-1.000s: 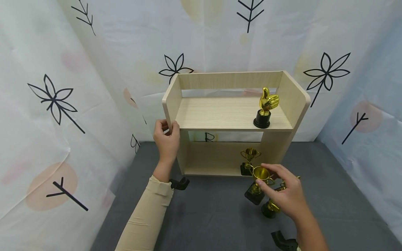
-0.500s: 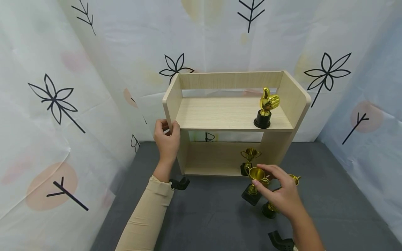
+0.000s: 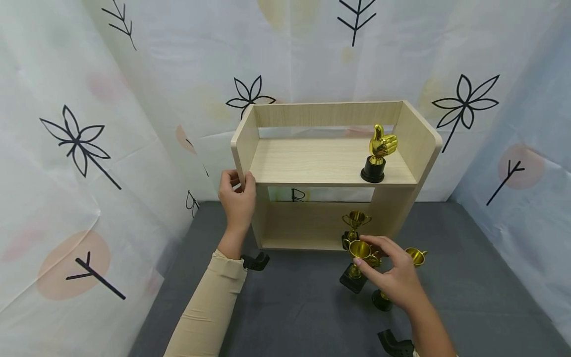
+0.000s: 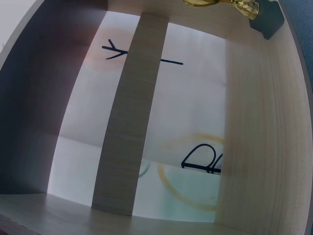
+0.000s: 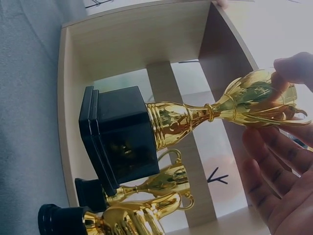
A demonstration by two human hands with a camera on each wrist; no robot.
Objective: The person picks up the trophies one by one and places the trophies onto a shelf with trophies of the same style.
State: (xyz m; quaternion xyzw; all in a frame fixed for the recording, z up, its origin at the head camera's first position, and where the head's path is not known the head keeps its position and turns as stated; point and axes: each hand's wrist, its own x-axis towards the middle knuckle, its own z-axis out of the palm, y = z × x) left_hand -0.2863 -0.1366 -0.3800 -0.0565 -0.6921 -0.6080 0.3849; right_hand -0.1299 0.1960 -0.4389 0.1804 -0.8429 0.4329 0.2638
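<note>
My left hand [image 3: 236, 196] grips the front edge of the left side panel of a small two-tier wooden shelf [image 3: 330, 186]. Fingers and thumb of my right hand [image 3: 392, 277] pinch a gold trophy cup [image 3: 359, 249] by its bowl. In the right wrist view its black base [image 5: 124, 139] is tilted, in front of the lower compartment. A second trophy cup [image 3: 355, 220] stands at the lower compartment's right end. On the upper tier, towards the right, stands a gold thumbs-up trophy [image 3: 378, 146]. The left wrist view shows the shelf's interior [image 4: 266, 132], not the hand.
Another thumbs-up trophy [image 5: 132, 218], mostly hidden by my right hand in the head view, stands on the grey table [image 3: 294, 317]. Beside it is a further gold cup [image 3: 416, 256]. Patterned cloth [image 3: 312, 59] hangs behind and on both sides.
My right hand has moved a little left with the trophy cup, bringing it closer to the lower compartment's front. The gold cup behind the hand shows more now. My left hand stays put.
</note>
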